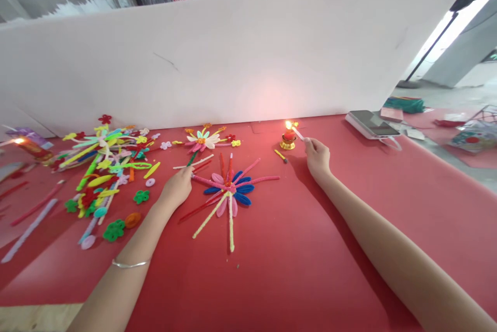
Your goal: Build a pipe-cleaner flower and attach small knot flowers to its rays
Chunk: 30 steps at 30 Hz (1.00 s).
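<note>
My right hand [317,158] pinches a pale pink stick [298,134], its tip at the flame of a red candle [288,135] in a small gold holder. My left hand [177,187] is closed around the lower end of a green stem [191,158]. That stem leads up to a pipe-cleaner flower [201,140] with white and pink petals and small blossoms on its arms. Beside my left fingers lies a larger pipe-cleaner flower [230,187] with blue and pink petals and long pink, red and cream arms. One pink arm ends close to my fingertips.
A short yellow stick [280,155] with a dark tip lies below the candle. Colourful pipe-cleaner pieces [101,171] are heaped at left, near another lit candle [34,149]. A phone [373,124] on a white block sits at right. A white board [217,62] stands behind.
</note>
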### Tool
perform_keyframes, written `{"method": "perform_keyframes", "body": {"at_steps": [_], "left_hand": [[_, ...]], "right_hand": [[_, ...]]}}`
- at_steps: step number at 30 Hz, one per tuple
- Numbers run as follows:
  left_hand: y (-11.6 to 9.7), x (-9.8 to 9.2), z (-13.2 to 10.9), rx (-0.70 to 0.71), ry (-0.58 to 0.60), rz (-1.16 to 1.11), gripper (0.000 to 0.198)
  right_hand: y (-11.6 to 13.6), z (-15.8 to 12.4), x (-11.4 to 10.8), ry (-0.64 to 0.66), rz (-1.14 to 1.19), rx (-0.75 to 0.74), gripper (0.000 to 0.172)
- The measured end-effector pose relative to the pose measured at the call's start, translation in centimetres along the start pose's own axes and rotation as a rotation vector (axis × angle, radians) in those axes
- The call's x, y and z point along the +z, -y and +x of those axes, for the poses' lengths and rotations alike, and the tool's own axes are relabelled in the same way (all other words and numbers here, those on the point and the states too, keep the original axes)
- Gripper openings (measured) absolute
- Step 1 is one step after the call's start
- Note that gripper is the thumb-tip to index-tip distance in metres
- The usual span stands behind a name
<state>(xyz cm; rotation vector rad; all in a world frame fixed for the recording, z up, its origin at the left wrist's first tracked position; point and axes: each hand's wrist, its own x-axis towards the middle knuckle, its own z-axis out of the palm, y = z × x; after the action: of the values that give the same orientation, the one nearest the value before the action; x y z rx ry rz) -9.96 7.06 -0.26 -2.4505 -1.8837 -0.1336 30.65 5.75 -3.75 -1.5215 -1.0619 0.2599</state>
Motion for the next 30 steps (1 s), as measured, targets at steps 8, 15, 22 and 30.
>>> {"method": "perform_keyframes", "body": {"at_steps": [8,15,22,30], "left_hand": [[0.22,0.12,0.02,0.003,0.005,0.003,0.038],[0.31,0.17,0.04,0.001,-0.004,-0.001,0.041],[0.19,0.13,0.04,0.009,-0.001,-0.01,0.039],[0.31,0.17,0.09,0.009,0.006,0.002,0.039]], "right_hand": [[0.34,-0.03,0.05,-0.049,-0.01,0.007,0.038],[-0.04,0.05,0.05,-0.058,0.049,-0.015,0.038],[-0.22,0.09,0.25,-0.081,0.149,0.055,0.024],[-0.21,0.13,0.56,-0.033,0.251,0.046,0.026]]}}
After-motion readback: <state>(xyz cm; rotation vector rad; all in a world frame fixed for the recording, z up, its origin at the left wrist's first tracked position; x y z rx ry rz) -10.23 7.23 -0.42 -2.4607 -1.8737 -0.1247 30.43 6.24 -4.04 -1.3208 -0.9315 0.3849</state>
